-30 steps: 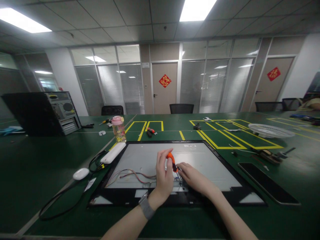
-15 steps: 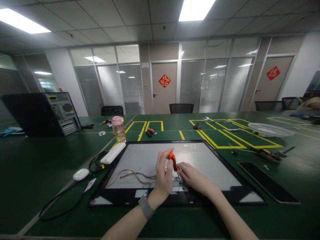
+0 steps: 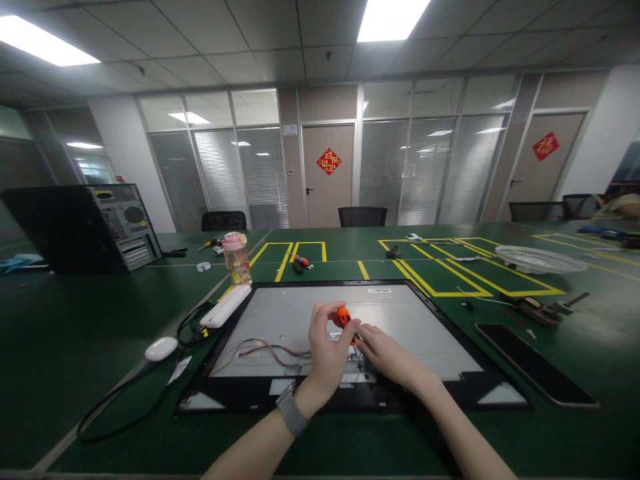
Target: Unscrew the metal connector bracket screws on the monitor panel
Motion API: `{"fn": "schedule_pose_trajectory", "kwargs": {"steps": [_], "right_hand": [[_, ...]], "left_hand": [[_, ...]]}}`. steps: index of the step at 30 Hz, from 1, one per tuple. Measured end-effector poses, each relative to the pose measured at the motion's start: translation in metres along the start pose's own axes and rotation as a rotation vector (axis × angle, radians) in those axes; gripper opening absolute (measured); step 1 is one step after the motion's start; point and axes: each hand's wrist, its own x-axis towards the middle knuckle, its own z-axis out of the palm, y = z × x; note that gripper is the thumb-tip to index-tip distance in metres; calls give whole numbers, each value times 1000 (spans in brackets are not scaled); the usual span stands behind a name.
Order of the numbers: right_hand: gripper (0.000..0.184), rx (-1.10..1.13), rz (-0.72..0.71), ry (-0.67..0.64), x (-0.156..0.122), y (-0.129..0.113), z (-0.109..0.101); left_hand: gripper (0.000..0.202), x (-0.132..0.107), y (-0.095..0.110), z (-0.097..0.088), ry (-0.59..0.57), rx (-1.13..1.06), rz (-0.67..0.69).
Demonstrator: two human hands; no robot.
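A monitor panel (image 3: 400, 320) lies face down on the green table, its grey metal back up inside a black frame. My left hand (image 3: 325, 350) is closed around the orange handle of a small screwdriver (image 3: 344, 316), held upright over the panel's near edge. My right hand (image 3: 385, 353) rests on the panel beside the screwdriver's tip, fingers pinched together at the shaft. Red and white wires (image 3: 265, 350) run across the panel to the left of my hands.
A white mouse (image 3: 161, 348) and black cable (image 3: 120, 400) lie at left, a white bar (image 3: 226, 305) and pink-capped bottle (image 3: 237, 257) behind. A computer case (image 3: 85, 227) stands far left. A dark strip (image 3: 535, 363) and a white fan grille (image 3: 543, 259) lie right.
My left hand's fingers have shifted around the orange handle, which now sits slightly lower and more covered. The right hand and the panel have stayed in place.
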Motion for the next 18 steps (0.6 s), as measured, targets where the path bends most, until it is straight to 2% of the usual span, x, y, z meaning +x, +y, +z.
{"fn": "schedule_pose_trajectory", "kwargs": {"steps": [8,12,15,18], "right_hand": [[26,-8,-17,19,0,2,1],[25,-15,-29,22,1,2,2],[26,-7,-18,16,1,1,1],[28,-1,-8,7,0,0,1]], "left_hand": [[28,1,-1,1,-108,-15,-56],[33,-1,-1,1,-168,-93,-119],[27,-2,-3,0,-138,-85,-76],[20,-2,-4,1,-60,-18,-5]]}}
